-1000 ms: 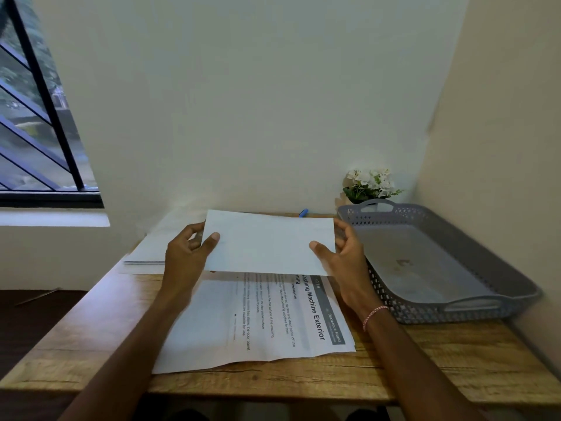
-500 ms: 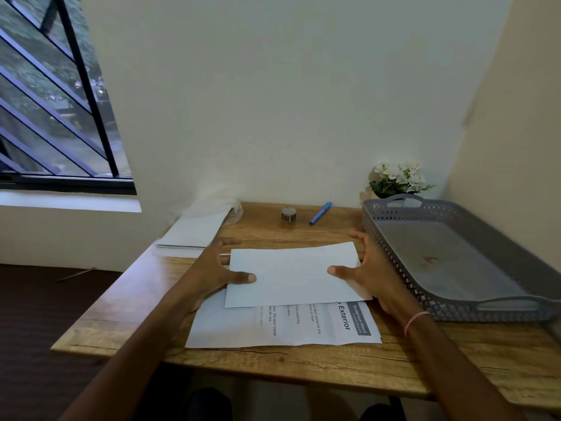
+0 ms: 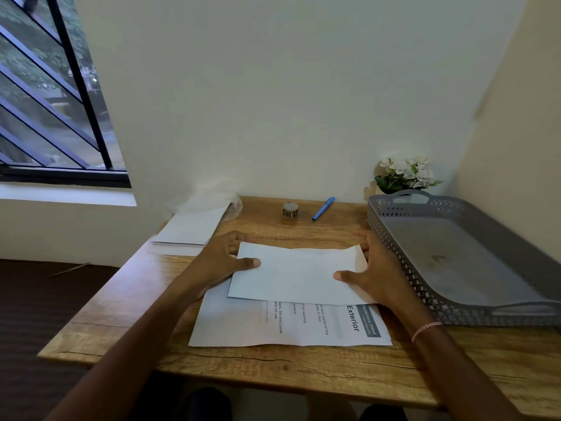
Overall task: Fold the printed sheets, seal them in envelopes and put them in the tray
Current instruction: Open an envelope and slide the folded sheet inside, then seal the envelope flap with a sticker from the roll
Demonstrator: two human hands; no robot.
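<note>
A printed sheet (image 3: 297, 275) lies mid-table on a wooden table (image 3: 273, 369), its far half folded toward the near edge, so only a few lines of print show. The left hand (image 3: 221, 262) and right hand (image 3: 373, 275) each pinch one side of the folded flap, thumb on top, fingers mostly hidden behind the paper. A grey tray (image 3: 394, 235) sits right, cut off by the frame. Far left lie envelopes (image 3: 191, 229), their far end blurred.
</note>
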